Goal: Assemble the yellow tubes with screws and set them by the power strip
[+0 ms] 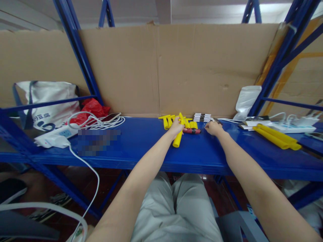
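My left hand is wrapped round a smooth yellow tube, which stands tilted over the blue table. Behind and beside that hand lie several small yellow pieces, some of them T-shaped. A dark red, rod-like thing with black bands rests just right of the tube. My right hand is further right, low at the tabletop, its fingers curled together. What they hold, if anything, is too small to make out. A stack of small white pieces with black bands is behind, between my hands.
Two longer yellow tubes lie at the right near a white power strip. To the left are a white cloth bag, a red plastic bag, coiled white cable and another power strip. A cardboard wall closes the back.
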`<state>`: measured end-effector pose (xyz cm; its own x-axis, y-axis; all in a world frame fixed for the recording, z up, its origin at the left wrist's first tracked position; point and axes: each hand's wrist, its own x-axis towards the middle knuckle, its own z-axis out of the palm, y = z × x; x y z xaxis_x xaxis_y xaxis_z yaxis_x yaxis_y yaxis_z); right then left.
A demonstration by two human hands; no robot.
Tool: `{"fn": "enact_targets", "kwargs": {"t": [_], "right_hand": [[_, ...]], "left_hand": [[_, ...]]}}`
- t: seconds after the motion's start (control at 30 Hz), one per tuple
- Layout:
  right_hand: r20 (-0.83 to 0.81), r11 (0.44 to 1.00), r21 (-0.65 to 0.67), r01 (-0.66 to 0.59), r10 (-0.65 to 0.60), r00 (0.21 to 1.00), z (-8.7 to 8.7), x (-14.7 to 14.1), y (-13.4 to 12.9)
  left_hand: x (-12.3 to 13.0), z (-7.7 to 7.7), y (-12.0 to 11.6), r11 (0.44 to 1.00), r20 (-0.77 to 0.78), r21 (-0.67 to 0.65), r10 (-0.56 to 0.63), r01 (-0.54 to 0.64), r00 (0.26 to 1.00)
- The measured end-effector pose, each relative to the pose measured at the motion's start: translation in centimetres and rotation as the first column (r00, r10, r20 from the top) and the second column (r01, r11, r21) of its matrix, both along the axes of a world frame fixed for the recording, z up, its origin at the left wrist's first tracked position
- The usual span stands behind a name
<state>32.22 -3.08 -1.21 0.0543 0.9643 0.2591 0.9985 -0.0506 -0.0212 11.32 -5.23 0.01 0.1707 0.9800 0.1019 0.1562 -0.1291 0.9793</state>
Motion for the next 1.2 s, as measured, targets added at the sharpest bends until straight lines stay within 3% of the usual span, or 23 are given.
{"fn": "enact_targets", "kwargs": {"t": [0.2, 0.43, 1.2], "right_hand": [[0.008, 1.0, 0.025, 0.005, -0.005, 1.0, 0.1, -0.4, -0.1], [0.146, 0.999, -0.042, -0.017, 0.023, 0.989, 0.5, -1.5, -0.5], [0.091, 0.987, -0.039, -0.153, 0.156, 0.984, -0.9, -1.2, 1.7]], "left_hand": [[0.0, -0.2, 0.1, 1.0, 0.009, 0.014, -0.006, 0.006, 1.0], [0.0, -0.4, 0.4, 0.999, 0.03, 0.022, -0.032, 0.031, 0.999], [-0.1, -1.0, 1.6, 0.997, 0.032, 0.03, -0.066, 0.065, 0.997]]}}
